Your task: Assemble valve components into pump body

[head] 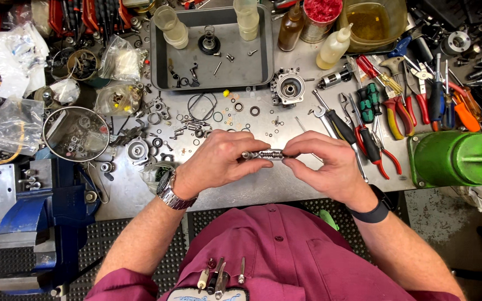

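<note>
Two hands meet over the grey workbench (285, 187), pinching a small ribbed metal spindle (263, 155) between them. The left hand (218, 161) closes thumb and fingertips on its left end; the right hand (324, 167) grips the other end the same way. At twelve o'clock from the spindle lies a round metal housing (289, 87); at eleven, a grey tray (241, 64). Red-handled pliers (372, 142) lie at three o'clock.

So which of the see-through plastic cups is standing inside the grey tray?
The stacked plastic cups at the grey tray's top right corner stand inside it. The other stacked cups, at the top left, lean over the rim.
</note>
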